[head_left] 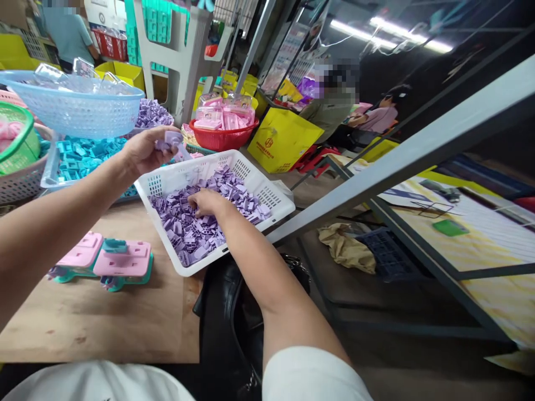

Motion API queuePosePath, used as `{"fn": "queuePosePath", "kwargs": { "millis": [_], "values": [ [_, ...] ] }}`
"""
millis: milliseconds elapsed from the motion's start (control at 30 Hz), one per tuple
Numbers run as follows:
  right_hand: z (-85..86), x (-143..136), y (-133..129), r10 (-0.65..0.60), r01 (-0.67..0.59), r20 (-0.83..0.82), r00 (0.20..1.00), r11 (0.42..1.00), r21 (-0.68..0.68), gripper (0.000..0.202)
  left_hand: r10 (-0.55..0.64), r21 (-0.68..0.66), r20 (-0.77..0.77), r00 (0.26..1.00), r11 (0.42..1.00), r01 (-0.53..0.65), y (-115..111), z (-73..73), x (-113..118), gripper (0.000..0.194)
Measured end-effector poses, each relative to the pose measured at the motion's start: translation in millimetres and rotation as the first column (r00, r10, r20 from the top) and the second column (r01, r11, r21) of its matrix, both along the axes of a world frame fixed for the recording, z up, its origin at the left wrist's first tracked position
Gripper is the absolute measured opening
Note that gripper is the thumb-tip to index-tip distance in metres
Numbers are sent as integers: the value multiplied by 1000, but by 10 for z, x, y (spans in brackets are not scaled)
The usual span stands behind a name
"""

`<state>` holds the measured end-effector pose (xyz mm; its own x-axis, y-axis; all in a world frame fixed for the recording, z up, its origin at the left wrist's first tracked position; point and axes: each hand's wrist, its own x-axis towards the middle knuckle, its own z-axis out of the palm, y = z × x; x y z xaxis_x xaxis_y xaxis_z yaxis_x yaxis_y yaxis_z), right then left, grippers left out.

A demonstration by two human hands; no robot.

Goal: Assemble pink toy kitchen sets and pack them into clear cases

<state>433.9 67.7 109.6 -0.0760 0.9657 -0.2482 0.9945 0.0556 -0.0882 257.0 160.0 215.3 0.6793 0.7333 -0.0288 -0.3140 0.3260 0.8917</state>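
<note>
My left hand (146, 150) is raised over the left rim of a white plastic basket (179, 269), its fingers closed on a light purple plastic part (172, 137). Inside the basket lies a heap of small purple plastic pieces (246, 203). My right hand (208, 201) reaches into that heap with bent fingers; whatever is between the fingertips is hidden. On the wooden tabletop (125, 328), to the left of the basket, two pink and teal plastic toy pieces (123, 260) sit side by side. The right one carries a teal block (114, 245) on top.
Behind my left arm are a tray of teal parts (90, 159), a blue basket (104, 108) of clear pieces and a green basket (31, 133). A red basket (225, 138) holds pink boxes. A grey metal bar (376, 161) slants across the right. People sit farther back.
</note>
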Motion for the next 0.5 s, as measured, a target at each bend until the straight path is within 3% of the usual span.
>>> {"fn": "queuePosePath", "kwargs": {
  "millis": [100, 200, 267, 367, 500],
  "values": [
    [55, -43, -38, -21, 21, -12, 1000, 999, 46, 20, 71, -83, 96, 993, 995, -63, -261, 159, -604, 11],
    [116, -56, -91, -80, 84, -35, 996, 990, 116, 25, 178, -121, 120, 977, 979, -164, -601, 74, -1237, 13],
    [171, -82, -121, -139, 146, -53, 989, 976, 163, 29, 249, -124, 98, 964, 964, -236, -847, -116, -1636, 15],
    [323, -169, -193, -228, 244, -92, 969, 942, 231, 34, 318, -199, -15, 948, 928, -315, -1226, -528, -2173, 15],
    [634, -413, -564, -291, 348, -209, 934, 876, 335, 42, 272, -243, -190, 943, 918, -314, -1691, -1109, -2726, 25]
  ]
}}
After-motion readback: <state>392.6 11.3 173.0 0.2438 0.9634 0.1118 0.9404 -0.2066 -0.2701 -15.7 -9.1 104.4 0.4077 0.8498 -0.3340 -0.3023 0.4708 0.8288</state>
